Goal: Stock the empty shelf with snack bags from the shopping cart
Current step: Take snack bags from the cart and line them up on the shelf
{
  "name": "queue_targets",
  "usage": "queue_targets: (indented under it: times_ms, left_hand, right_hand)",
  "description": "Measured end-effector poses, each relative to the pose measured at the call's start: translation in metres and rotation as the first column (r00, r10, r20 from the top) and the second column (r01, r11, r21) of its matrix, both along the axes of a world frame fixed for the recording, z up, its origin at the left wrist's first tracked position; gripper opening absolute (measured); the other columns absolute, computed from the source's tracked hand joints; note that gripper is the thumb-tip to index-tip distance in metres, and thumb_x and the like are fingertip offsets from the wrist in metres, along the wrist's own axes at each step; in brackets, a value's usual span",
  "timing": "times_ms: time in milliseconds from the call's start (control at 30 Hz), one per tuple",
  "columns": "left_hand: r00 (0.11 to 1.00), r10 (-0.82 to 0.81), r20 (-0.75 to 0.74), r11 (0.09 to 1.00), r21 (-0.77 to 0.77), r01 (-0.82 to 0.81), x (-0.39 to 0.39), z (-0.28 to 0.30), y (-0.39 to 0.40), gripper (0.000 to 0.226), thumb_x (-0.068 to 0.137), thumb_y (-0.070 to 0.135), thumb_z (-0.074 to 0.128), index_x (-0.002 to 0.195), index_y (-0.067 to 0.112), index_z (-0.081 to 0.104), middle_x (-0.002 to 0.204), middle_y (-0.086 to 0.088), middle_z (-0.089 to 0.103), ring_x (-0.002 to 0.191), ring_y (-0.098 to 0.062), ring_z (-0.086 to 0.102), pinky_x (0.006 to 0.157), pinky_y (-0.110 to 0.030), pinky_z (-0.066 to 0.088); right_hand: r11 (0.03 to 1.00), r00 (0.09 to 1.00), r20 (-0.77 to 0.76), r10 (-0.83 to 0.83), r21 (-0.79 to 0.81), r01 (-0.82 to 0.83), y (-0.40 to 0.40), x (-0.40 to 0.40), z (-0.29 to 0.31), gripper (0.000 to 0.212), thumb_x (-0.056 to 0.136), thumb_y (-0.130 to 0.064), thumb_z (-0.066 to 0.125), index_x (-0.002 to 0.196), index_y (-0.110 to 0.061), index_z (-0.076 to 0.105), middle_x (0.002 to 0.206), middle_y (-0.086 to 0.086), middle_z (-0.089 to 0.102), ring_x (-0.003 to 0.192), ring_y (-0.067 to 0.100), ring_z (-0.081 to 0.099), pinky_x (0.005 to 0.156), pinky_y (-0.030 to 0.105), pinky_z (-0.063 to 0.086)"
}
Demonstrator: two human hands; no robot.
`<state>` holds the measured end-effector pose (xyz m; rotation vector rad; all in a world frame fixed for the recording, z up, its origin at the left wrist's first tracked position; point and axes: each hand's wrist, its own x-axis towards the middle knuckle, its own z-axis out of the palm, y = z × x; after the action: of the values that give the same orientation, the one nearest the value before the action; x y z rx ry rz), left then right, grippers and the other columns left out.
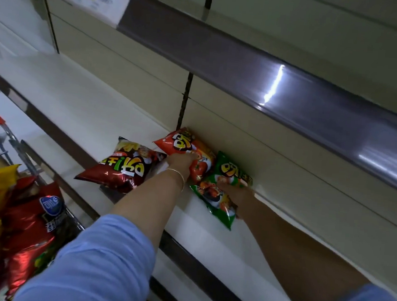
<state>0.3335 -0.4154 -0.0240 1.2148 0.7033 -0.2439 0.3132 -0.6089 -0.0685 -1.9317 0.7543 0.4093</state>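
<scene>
Early stage, judging by the long bare cream shelf (pixel 83 86): three bags on it, many left in the cart (pixel 14 150) beside the left arm. Left hand (pixel 180 163) grips the glossy orange snack bag (pixel 188 149); right hand (pixel 234 191) holds the green foil snack bag (pixel 220 194) against the back panel. Dark red crinkled snack bag (pixel 122 168) lies just left of the left hand.

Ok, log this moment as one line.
left hand on orange bag | right hand on green bag | dark red bag on shelf
</scene>
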Motion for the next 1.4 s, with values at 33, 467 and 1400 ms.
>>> queue_targets:
  times_ms: [33, 467, 1400]
  left_hand:
    - [0.999, 0.039, -0.006, 0.997, -0.065, -0.040, 0.000, -0.001, 0.001, 0.063, 0.086, 0.018, 0.075, 0.140, 0.002, 0.046, 0.135, -0.017, 0.057, 0.121, -0.036, 0.057, 0.101, -0.047, 0.049]
    - [0.978, -0.106, 0.181, 0.991, -0.056, 0.118, -0.032, 0.000, 0.011, 0.068, 0.070, -0.009, 0.079, 0.132, -0.001, 0.051, 0.122, -0.021, 0.066, 0.100, -0.036, 0.068, 0.062, -0.039, 0.058]
    - [0.739, -0.483, 0.469, 0.870, 0.164, 0.464, -0.330, 0.099, -0.106, 0.087, 0.058, 0.028, 0.092, 0.134, 0.024, 0.050, 0.120, -0.004, 0.070, 0.106, -0.031, 0.069, 0.092, -0.052, 0.054]
  right_hand:
    - [0.997, 0.998, 0.043, -0.036, 0.076, 0.033, -0.001, -0.001, -0.004, 0.150, 0.007, -0.069, 0.091, 0.137, -0.010, 0.045, 0.121, 0.018, 0.064, 0.103, 0.035, 0.068, 0.088, 0.051, 0.056]
    - [0.969, 0.976, 0.213, 0.050, -0.249, 0.005, 0.031, -0.059, 0.100, 0.125, 0.040, -0.058, 0.093, 0.141, -0.010, 0.036, 0.136, 0.014, 0.048, 0.123, 0.034, 0.051, 0.102, 0.047, 0.048]
    - [0.997, 0.735, 0.674, 0.070, -0.019, -0.077, -0.144, -0.338, 0.144, 0.134, 0.025, -0.081, 0.084, 0.139, -0.038, 0.026, 0.136, -0.002, 0.053, 0.125, 0.024, 0.055, 0.105, 0.052, 0.046]
